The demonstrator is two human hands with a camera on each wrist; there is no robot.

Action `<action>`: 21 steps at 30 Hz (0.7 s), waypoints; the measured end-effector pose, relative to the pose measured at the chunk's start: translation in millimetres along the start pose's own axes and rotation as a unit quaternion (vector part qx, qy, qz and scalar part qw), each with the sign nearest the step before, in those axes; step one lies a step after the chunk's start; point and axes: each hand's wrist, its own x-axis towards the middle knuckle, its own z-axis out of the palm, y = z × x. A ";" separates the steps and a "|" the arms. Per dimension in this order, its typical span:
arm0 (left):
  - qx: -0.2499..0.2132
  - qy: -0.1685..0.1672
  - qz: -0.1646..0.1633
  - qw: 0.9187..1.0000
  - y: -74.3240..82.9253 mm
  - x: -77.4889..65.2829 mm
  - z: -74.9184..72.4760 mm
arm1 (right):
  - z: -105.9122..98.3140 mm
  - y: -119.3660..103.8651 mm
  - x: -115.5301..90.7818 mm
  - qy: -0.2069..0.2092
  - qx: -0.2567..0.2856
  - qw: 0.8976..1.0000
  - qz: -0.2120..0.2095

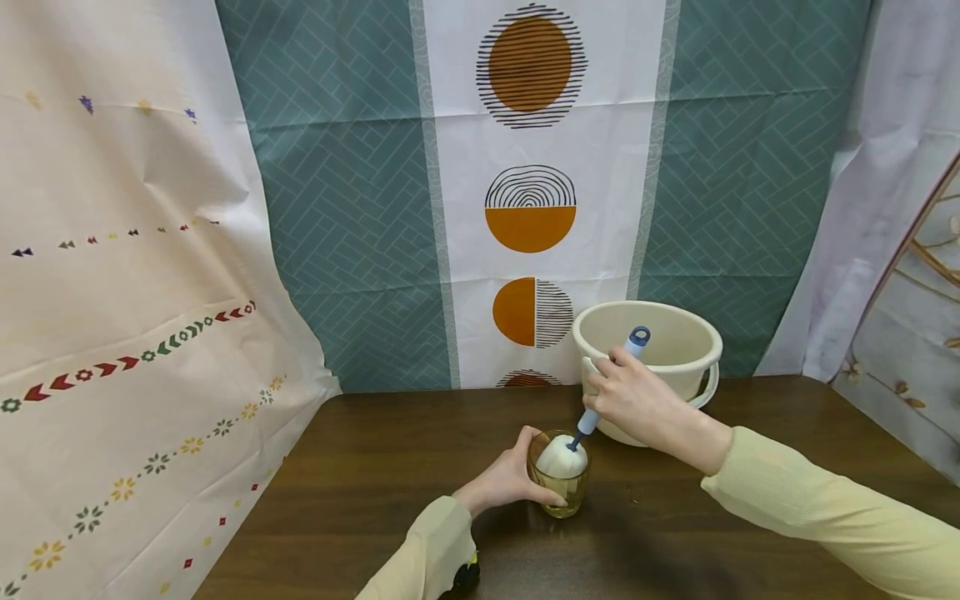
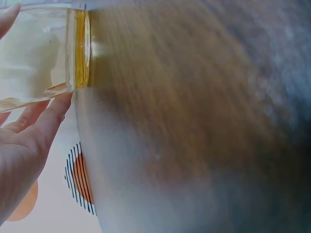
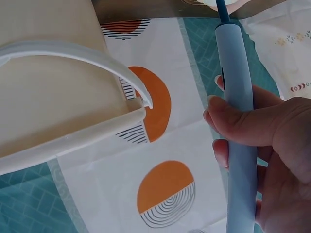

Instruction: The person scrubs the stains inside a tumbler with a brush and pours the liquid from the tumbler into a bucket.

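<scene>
A cup-cleaning brush (image 1: 592,419) with a light blue handle and a rounded white sponge head (image 1: 561,457) leans up and to the right out of an amber glass (image 1: 567,493). The sponge sits inside the glass, near its rim. My left hand (image 1: 504,480) holds the glass from the left, thumb at the near side and fingers behind. In the left wrist view the white sponge shows blurred through the glass wall (image 2: 58,53). My right hand (image 1: 637,398) grips the brush's handle (image 3: 236,63), fingers and thumb wrapped round it.
A cream bucket (image 1: 611,321) with a white carrying handle stands behind my right hand. Brown wooden table (image 1: 375,475) lies under everything. Patterned cloth (image 1: 337,208) hangs along the back, with pale cloth at both sides. A small black object (image 1: 467,575) shows below my left sleeve.
</scene>
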 end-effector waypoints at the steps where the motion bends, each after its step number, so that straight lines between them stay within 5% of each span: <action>1: -0.002 0.000 -0.001 1.000 -0.2 0.0 0.1 | -0.4 0.1 0.1 0.001 -0.002 1.000 0.000; 21: -0.004 0.000 0.001 1.000 0.5 -0.5 0.9 | -7.7 -3.5 7.6 0.027 -0.022 0.999 -0.002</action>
